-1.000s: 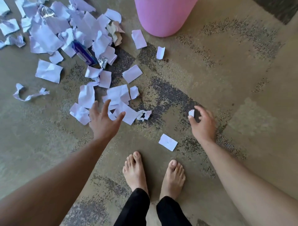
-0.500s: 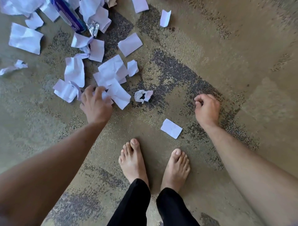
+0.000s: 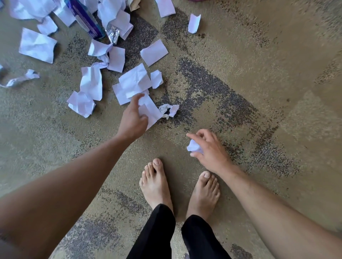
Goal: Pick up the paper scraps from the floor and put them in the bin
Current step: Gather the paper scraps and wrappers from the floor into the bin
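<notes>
Several white paper scraps (image 3: 38, 45) lie scattered on the carpet at the upper left. My left hand (image 3: 132, 119) reaches into the near edge of the pile and pinches a flat white scrap (image 3: 150, 112) between thumb and fingers, its index finger stretched forward. My right hand (image 3: 210, 149) hovers low over the carpet in front of my right foot, fingers curled round a crumpled white scrap (image 3: 194, 147). A small crumpled scrap (image 3: 169, 110) lies just right of the left hand. Of the pink bin (image 3: 196, 0) only a sliver shows at the top edge.
A purple-blue packet (image 3: 87, 20) and a silver foil wrapper (image 3: 112, 35) lie among the scraps at the top left. My bare feet (image 3: 155, 183) stand at the bottom centre. Mottled tan and grey carpet (image 3: 268, 74) stretches to the right.
The view tilted down and the bin slid out of the top. My left hand took hold of a scrap at the pile's edge. My right hand moved left; the flat scrap near my foot is gone.
</notes>
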`<state>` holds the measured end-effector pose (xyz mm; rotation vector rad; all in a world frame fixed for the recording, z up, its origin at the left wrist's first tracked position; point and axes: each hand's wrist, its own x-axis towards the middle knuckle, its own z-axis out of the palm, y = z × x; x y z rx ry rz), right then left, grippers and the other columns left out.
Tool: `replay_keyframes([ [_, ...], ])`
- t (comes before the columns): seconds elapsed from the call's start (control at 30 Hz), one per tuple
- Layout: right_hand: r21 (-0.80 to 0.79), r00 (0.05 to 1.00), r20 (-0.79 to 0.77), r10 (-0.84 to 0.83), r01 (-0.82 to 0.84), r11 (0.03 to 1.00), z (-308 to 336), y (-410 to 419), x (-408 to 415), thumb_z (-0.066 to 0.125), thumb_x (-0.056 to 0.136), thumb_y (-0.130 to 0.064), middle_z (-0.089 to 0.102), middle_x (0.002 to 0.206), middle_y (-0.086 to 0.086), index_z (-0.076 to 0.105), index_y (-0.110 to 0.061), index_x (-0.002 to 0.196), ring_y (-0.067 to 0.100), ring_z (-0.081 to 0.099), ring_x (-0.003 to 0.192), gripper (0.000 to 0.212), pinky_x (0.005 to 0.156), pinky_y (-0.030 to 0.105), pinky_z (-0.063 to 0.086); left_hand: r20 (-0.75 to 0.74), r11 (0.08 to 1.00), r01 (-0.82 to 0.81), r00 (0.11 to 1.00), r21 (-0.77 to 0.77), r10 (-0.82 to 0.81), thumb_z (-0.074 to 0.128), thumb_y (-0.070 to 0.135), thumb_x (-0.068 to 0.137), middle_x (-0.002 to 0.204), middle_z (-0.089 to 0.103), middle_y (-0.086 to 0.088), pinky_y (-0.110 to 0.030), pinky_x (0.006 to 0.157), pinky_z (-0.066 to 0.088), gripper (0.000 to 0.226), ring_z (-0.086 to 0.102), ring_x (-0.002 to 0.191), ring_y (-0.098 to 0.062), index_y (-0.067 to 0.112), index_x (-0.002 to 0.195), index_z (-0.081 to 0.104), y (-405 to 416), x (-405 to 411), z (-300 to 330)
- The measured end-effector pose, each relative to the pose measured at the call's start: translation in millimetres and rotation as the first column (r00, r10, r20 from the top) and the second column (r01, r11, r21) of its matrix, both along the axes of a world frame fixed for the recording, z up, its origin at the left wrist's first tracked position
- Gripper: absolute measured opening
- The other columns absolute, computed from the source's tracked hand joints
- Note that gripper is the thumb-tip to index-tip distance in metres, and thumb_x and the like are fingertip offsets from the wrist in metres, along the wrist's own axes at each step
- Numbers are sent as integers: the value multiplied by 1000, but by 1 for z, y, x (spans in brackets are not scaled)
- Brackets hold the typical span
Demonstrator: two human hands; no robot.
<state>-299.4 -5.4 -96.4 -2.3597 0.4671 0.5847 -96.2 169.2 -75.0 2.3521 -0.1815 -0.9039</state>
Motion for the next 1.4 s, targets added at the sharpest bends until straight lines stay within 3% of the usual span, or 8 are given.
replay_keyframes([
  [0.1,-106,995,-18,95,-96,990,-2,6,2,86,67,-22,49,122,5,61,-28,123,24,49,99,62,90,41,48,25,975,220,975,32,-221,52,4,82,149,40,-9,-35,97,43,82,49,126,-30,35,150,21,0,1,-9],
  [0.27,-166,991,-17,136,-137,976,-2,4,4,87,64,-27,51,110,2,62,-23,103,23,50,95,47,81,40,49,11,870,445,889,213,-458,69,21,88,115,46,-12,-44,82,47,74,56,97,-36,34,148,29,-2,7,-20],
  [0.47,-200,987,-44,156,-162,966,-3,2,5,82,68,-37,54,93,-2,53,-21,92,20,46,89,41,77,34,43,54,874,387,906,292,-419,80,25,80,121,41,-13,-43,80,49,55,57,93,-37,16,125,50,-1,24,-17],
  [0.67,-134,986,-109,128,-142,981,4,1,9,80,76,-19,47,105,2,51,-16,94,18,48,96,34,78,27,44,119,920,334,924,207,-362,72,27,88,126,45,-11,-35,74,45,26,56,90,-30,9,96,56,11,17,-10],
  [0.83,-32,987,-155,-41,37,999,13,-7,29,71,80,2,52,94,-1,48,-18,83,16,53,80,30,61,25,38,189,968,171,960,186,-206,59,28,94,89,60,-15,-42,66,47,23,57,79,-36,9,101,47,13,22,1],
  [1.13,241,946,-65,-318,324,915,26,2,117,71,84,-6,50,128,0,48,-28,134,8,45,107,60,68,9,30,76,971,103,990,217,-122,72,27,87,95,61,-16,-45,71,53,86,59,78,-33,33,150,13,2,65,7],
  [1.27,188,978,-58,-201,208,960,6,15,141,69,85,-4,42,121,6,43,-33,143,15,46,106,70,91,26,45,-29,967,138,990,214,-135,77,24,84,119,58,-19,-32,66,41,98,59,86,-30,33,154,9,-6,80,4],
  [1.4,28,1000,5,15,-16,999,0,26,146,65,90,-9,41,122,10,50,-25,138,25,56,96,53,89,37,53,-7,960,146,989,238,-148,80,28,80,98,49,-10,-34,67,41,79,51,72,-26,29,141,31,-8,83,-2],
])
